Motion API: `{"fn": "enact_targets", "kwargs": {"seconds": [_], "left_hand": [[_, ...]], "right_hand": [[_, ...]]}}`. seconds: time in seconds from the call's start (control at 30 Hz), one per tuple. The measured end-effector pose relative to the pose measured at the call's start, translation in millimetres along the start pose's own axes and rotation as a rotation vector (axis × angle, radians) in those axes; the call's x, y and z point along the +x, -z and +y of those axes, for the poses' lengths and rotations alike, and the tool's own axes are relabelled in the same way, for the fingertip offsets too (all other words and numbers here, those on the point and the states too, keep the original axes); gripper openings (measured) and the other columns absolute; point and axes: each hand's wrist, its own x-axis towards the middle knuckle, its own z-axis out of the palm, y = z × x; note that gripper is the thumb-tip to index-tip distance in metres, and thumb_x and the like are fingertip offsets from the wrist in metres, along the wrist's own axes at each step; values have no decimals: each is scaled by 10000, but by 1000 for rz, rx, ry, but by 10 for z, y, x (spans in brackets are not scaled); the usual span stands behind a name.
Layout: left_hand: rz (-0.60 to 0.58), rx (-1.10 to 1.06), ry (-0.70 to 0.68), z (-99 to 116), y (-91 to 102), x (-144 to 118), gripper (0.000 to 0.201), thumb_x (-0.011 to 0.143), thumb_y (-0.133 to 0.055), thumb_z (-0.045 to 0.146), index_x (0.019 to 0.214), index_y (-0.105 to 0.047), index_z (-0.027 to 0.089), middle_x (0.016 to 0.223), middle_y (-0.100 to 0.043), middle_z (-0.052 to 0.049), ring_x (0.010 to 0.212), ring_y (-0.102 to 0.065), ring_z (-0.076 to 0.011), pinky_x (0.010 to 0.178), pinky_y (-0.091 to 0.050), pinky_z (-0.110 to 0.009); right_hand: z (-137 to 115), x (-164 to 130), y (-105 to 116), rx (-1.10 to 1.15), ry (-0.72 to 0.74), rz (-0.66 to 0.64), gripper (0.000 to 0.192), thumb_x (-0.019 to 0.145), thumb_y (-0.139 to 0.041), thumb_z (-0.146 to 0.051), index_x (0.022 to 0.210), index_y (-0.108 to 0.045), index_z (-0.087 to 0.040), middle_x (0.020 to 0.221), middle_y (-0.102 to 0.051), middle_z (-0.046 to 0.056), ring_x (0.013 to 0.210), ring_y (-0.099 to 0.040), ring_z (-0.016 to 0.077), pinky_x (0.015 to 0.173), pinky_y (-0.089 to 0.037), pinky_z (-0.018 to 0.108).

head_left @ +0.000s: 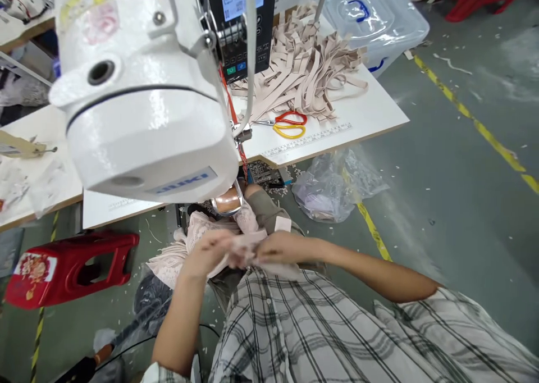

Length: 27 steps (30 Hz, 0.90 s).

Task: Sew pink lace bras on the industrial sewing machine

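Close together over my lap, my left hand (214,251) and my right hand (286,247) pinch a pale pink fabric piece (250,238) between them. Motion smears the fingers, and the fabric's exact shape is hard to make out. Below and left of the hands, a stack of pale pink lace fabric (168,262) lies across my lap, partly behind my left forearm. A small pale square tab (283,224) shows just above my right hand. The white sewing machine (155,141) stands ahead, and its head hides part of the table.
Thread scissors (290,126) with red and yellow handles lie on the white table (370,113) beside a heap of beige fabric strips (303,68). A clear lidded bin (374,18) stands behind. A plastic bag (332,189) and a red stool (71,268) are on the floor.
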Motion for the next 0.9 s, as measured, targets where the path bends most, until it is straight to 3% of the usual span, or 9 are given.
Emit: {"fn": "enact_targets", "kwargs": {"seconds": [0.1, 0.23, 0.33, 0.4, 0.57, 0.63, 0.7, 0.77, 0.9], "left_hand": [[234, -149, -109, 73, 575, -82, 503, 1005, -413, 594, 691, -588, 242, 459, -403, 61, 417, -395, -89, 534, -488, -267], [769, -617, -211, 35, 1487, -210, 407, 1072, -384, 325, 692, -460, 201, 449, -338, 95, 421, -324, -70, 560, -447, -197], [883, -679, -225, -37, 1837, -336, 512, 1115, -190, 360, 688, -423, 202, 443, -355, 99, 396, -288, -65, 520, -402, -172], [904, -682, -215, -60, 1892, -425, 531, 1122, -142, 352, 697, -424, 203, 454, -368, 102, 391, -277, -57, 511, -382, -160], [895, -710, -249, -99, 1692, -522, 528, 1122, -139, 368, 732, -449, 192, 487, -347, 90, 431, -284, -47, 515, -348, -149], [856, -711, -227, -152, 1490, -458, 457, 1109, -278, 416, 784, -509, 193, 513, -329, 89, 448, -294, -54, 517, -348, -168], [776, -702, -155, -214, 1185, -345, 330, 1046, -512, 397, 799, -555, 183, 528, -307, 96, 446, -278, -58, 489, -321, -193], [599, -647, -52, -250, 794, -230, 297, 936, -694, 419, 805, -601, 170, 540, -316, 97, 464, -295, -59, 492, -315, -203], [249, -326, 102, -182, 64, -135, 358, 874, -732, 503, 809, -639, 164, 592, -404, 62, 535, -356, -73, 542, -312, -216]], "right_hand": [[229, -146, 272, -92, -178, 151, 481, 1048, -392, -501, 937, -746, -194, 857, -746, 93, 751, -664, 201, 657, -474, 319], [335, -369, 718, -226, -248, 88, 460, 1033, -428, -512, 933, -753, -202, 860, -725, 90, 817, -647, 227, 748, -470, 351], [326, -497, 831, -90, -344, 142, 450, 997, -488, -551, 945, -763, -200, 921, -724, 109, 846, -662, 237, 749, -494, 356], [345, -542, 777, 79, -408, 336, 398, 929, -606, -569, 922, -754, -200, 916, -725, 118, 820, -670, 233, 720, -505, 345], [459, -483, 420, 166, -385, 1106, 387, 896, -615, -603, 1037, -584, -244, 758, -588, 10, 622, -544, 155, 581, -438, 287], [461, -387, 279, 99, -338, 1274, 366, 884, -626, -584, 1004, -529, -252, 707, -508, -32, 564, -465, 140, 539, -387, 273], [395, -260, 164, 96, -325, 1178, 339, 832, -695, -540, 924, -551, -248, 690, -540, -20, 556, -482, 150, 522, -391, 282], [253, -109, 84, 133, -346, 887, 286, 801, -737, -486, 871, -633, -229, 731, -650, 25, 603, -579, 174, 548, -446, 299], [-131, 222, 64, 106, -349, 402, 232, 917, -633, -411, 964, -740, -211, 924, -761, 52, 750, -671, 178, 685, -498, 301]]}}
